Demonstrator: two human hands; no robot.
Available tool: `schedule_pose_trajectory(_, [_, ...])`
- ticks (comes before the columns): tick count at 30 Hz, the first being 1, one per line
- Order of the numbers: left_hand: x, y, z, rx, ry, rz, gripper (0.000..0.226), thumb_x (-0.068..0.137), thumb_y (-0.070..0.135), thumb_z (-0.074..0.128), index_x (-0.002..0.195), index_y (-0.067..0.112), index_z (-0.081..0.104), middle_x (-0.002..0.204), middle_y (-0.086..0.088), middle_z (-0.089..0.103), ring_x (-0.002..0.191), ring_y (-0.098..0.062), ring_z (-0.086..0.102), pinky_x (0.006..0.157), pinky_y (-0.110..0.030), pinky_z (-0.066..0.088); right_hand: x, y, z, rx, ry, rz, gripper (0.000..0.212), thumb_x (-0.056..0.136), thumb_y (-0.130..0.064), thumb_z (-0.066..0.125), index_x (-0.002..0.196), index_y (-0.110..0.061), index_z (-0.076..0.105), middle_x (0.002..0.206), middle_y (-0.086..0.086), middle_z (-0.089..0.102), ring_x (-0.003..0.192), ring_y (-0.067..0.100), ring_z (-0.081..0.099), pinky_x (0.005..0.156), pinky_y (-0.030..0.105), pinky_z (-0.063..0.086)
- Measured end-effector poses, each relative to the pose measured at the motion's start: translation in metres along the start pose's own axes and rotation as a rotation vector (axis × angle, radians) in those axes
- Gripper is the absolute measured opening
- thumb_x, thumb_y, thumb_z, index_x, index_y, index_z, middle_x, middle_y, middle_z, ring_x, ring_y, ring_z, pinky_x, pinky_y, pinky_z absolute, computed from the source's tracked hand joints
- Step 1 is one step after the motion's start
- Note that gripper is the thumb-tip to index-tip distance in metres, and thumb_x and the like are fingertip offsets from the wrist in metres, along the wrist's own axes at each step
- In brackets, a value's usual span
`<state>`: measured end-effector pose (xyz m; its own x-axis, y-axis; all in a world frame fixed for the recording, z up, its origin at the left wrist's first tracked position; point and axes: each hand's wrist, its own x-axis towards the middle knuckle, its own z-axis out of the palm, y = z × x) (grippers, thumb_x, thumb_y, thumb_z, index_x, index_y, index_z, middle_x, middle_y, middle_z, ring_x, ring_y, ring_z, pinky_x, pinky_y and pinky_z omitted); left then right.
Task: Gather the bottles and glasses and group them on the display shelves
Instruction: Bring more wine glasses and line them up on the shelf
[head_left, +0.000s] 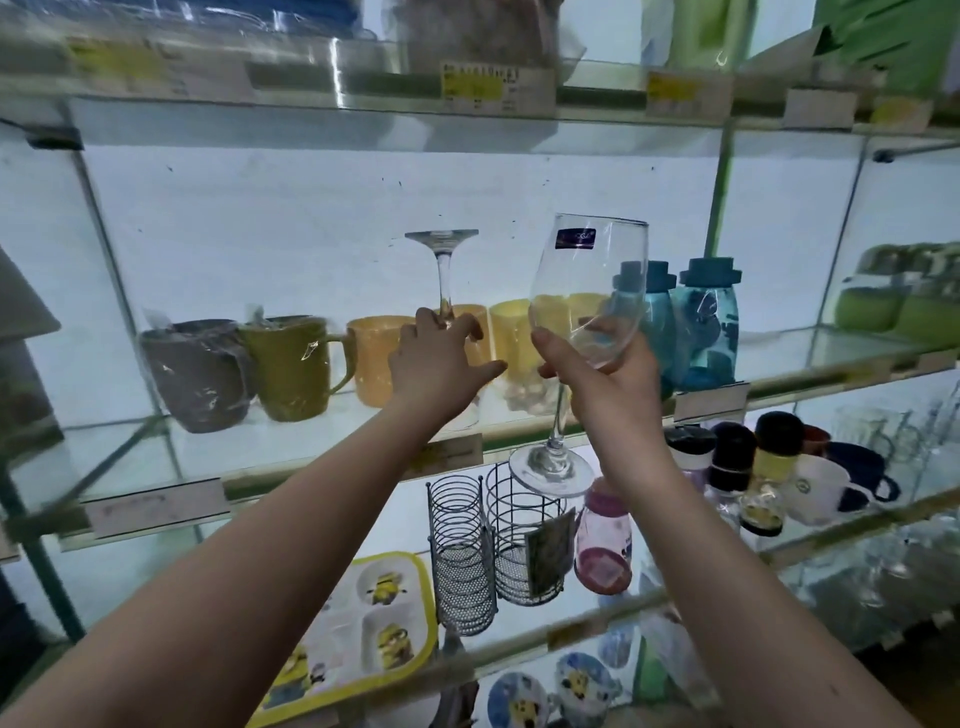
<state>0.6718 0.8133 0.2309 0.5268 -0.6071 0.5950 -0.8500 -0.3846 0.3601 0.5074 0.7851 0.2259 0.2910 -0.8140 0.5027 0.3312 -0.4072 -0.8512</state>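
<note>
Bowl of inverted glass (443, 280) mostly hidden behind L hand (441, 358); top-shelf price tags (480, 85) too blurred to read

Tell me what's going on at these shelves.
A person is sorting glassware at glass display shelves. The left hand grips an inverted glass that stands on the middle shelf, in front of the mugs. The right hand holds an upright glass by its bowl, raised in front of that shelf and slightly tilted, not yet set down. Blue bottles stand to the right.
</note>
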Motion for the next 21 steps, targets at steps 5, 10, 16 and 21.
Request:
schedule_pose_trajectory(5, [-0.003, -0.004, 0.01, 0.007, 0.023, 0.029, 0.049, 0.076, 0.039, 0.072, 0.116, 0.029, 0.047, 0.131, -0.006, 0.033, 0.121, -0.035, 0.037, 0.095, -0.049, 0.036, -0.008, 0.012, 0.004, -0.012, 0.031, 0.023, 0.05, 0.067, -0.044, 0.08, 0.104, -0.028, 0.052, 0.102, 0.014, 0.067, 0.096, 0.02, 0.064, 0.066, 0.022, 0.042])
schedule_pose_trajectory(10, [-0.002, -0.003, 0.013, -0.071, 0.024, 0.009, 0.048, 0.078, 0.032, 0.073, 0.118, 0.026, 0.049, 0.134, -0.006, 0.031, 0.124, -0.035, 0.032, 0.095, -0.049, 0.034, -0.014, 0.02, 0.002, -0.023, 0.055, 0.052, 0.042, 0.067, -0.043, 0.079, 0.096, -0.033, 0.05, 0.103, 0.014, 0.067, 0.096, 0.019, 0.064, 0.066, 0.022, 0.041])
schedule_pose_trajectory(16, [-0.011, 0.0, 0.003, -0.142, 0.112, 0.054, 0.043, 0.075, 0.027, 0.073, 0.113, 0.025, 0.053, 0.133, -0.005, 0.032, 0.122, -0.031, 0.033, 0.085, -0.039, 0.027, -0.012, 0.013, -0.019, -0.037, 0.053, 0.031, 0.05, 0.062, -0.05, 0.078, 0.099, -0.032, 0.05, 0.102, 0.014, 0.066, 0.092, 0.022, 0.063, 0.067, 0.026, 0.043])
schedule_pose_trajectory(21, [-0.019, 0.029, -0.023, -0.156, 0.27, 0.172, 0.042, 0.074, 0.027, 0.074, 0.111, 0.023, 0.056, 0.129, -0.007, 0.037, 0.121, -0.029, 0.032, 0.085, -0.035, 0.027, -0.011, 0.011, -0.051, -0.07, 0.03, 0.011, 0.062, 0.052, -0.059, 0.075, 0.101, -0.03, 0.052, 0.1, 0.012, 0.067, 0.094, 0.022, 0.066, 0.079, 0.033, 0.05])
